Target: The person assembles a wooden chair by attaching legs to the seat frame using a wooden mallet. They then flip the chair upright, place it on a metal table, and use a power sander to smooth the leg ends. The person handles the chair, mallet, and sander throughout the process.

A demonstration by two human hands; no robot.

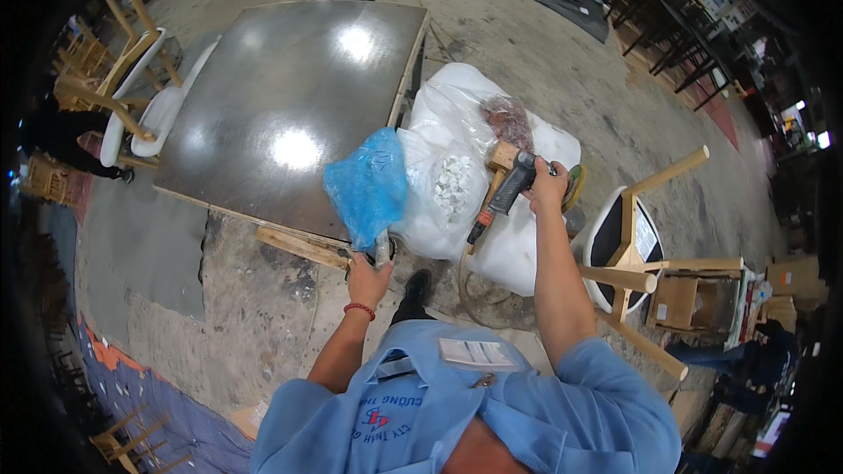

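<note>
My left hand (367, 276) grips the neck of a blue plastic bag (369, 184) that hangs up against the near edge of a large dark glossy tabletop (290, 105). My right hand (548, 189) holds a black power tool (509, 186) with a round disc (575, 183) at its head and a cable trailing down. The tool is over big white plastic sacks (457, 184), one holding small white pieces (452, 186). A wooden block (502, 156) sits beside the tool.
An overturned white chair with wooden legs (628, 254) lies at my right. More upturned chairs (132, 96) lie left of the tabletop. Wooden battens (299, 246) support the tabletop on the rough concrete floor. Cardboard boxes (790, 281) and dark furniture stand far right.
</note>
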